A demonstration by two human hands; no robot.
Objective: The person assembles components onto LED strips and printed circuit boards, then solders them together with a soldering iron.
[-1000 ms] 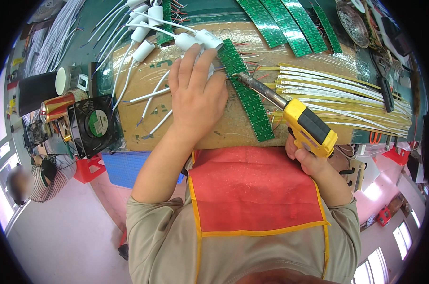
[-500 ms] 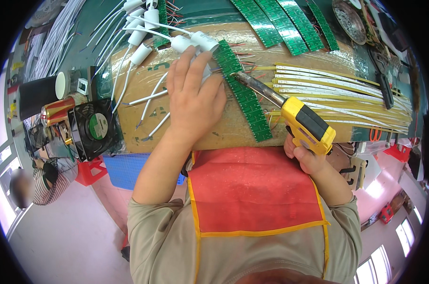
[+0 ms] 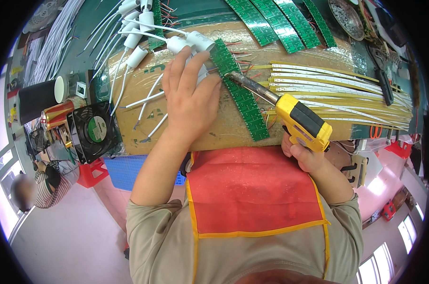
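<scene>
My right hand (image 3: 302, 154) is wrapped round the grip of a yellow and black soldering gun (image 3: 303, 122). The gun's metal tip rests at or just above a long green circuit board strip (image 3: 242, 97), near its left edge; contact is hard to tell. Against the strip's left side, my left hand (image 3: 192, 94) is closed on a white cylindrical housing (image 3: 202, 72), mostly covered by the fingers. Two more white housings with cables (image 3: 199, 41) lie just beyond the fingertips. Short red and white wires (image 3: 240, 61) stick out from the strip's right side.
Yellow-and-white LED strips (image 3: 328, 90) lie fanned out to the right. More green boards (image 3: 285, 23) are at the back. Several white housings and cables (image 3: 137, 56) sit back left, near a black fan (image 3: 94, 130). Dark-handled pliers (image 3: 384, 85) and a metal dish (image 3: 345, 19) are far right.
The whole view has shifted slightly, moving the bench leftward in the picture. Both hands keep their grips, and the gun's tip stays at about the same spot on the strip.
</scene>
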